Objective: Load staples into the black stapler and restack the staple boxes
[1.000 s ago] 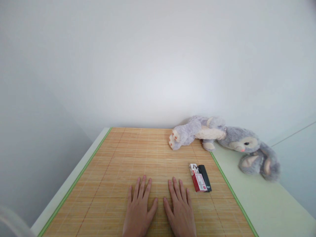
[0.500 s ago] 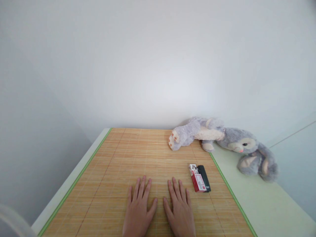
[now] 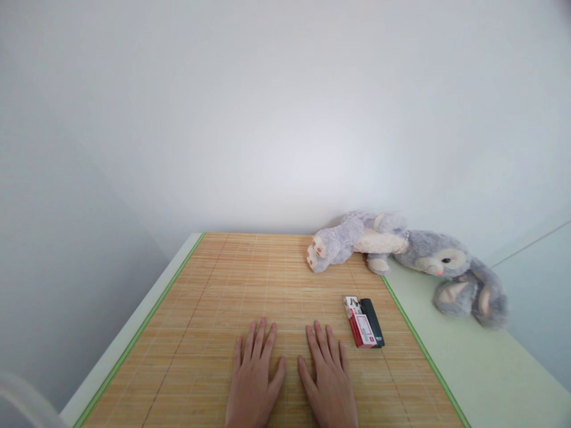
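Observation:
Palm down on the bamboo mat lies my left hand, its fingers spread and holding nothing. My right hand rests flat beside it, fingers apart, also holding nothing. A small gap of mat separates the two thumbs. Just beyond my right hand, to its right, is a small red and white box with print on it. A black stapler lies along the box's right side.
A grey plush rabbit lies on its side along the back right, its head over the pale green tabletop. A white wall rises behind. A blurred pale curved object shows at the lower left.
The whole view has shifted slightly, so everything appears a little further right. Both hands stay flat on the mat, and the box and stapler keep their places.

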Available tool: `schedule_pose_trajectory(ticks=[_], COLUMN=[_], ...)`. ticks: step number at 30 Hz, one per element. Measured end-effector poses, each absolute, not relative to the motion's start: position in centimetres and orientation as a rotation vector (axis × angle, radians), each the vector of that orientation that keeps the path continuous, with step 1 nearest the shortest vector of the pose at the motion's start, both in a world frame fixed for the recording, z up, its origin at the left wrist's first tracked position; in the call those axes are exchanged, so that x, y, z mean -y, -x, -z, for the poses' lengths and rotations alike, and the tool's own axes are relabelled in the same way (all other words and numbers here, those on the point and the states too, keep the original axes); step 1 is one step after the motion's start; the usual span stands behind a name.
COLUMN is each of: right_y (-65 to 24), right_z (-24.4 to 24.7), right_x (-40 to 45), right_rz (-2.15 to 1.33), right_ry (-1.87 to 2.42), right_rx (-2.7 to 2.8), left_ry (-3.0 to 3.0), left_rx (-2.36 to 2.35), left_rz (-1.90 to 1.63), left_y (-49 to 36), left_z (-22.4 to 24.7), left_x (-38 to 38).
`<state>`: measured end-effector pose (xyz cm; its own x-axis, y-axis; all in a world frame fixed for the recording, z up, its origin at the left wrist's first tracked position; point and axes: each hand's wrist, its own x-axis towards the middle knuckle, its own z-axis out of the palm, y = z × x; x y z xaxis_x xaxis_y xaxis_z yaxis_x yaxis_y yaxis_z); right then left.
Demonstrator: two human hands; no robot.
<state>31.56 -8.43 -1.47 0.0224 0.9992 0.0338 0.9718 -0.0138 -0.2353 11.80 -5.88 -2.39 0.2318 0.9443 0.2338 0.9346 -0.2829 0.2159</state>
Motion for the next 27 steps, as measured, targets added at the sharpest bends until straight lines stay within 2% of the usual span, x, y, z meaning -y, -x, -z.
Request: schedule_pose_trajectory(ticks=[27], right_y=[-32.0], right_z=[2.5], right_x=[8.2], right_rz=[-0.251], right_ry=[2.04], right_rx=[2.012], left_ry=[-2.47], left_rx=[-1.851], left_rz=[-0.496], left_y=[-11.4], left_z=[3.4], left_x=[5.5])
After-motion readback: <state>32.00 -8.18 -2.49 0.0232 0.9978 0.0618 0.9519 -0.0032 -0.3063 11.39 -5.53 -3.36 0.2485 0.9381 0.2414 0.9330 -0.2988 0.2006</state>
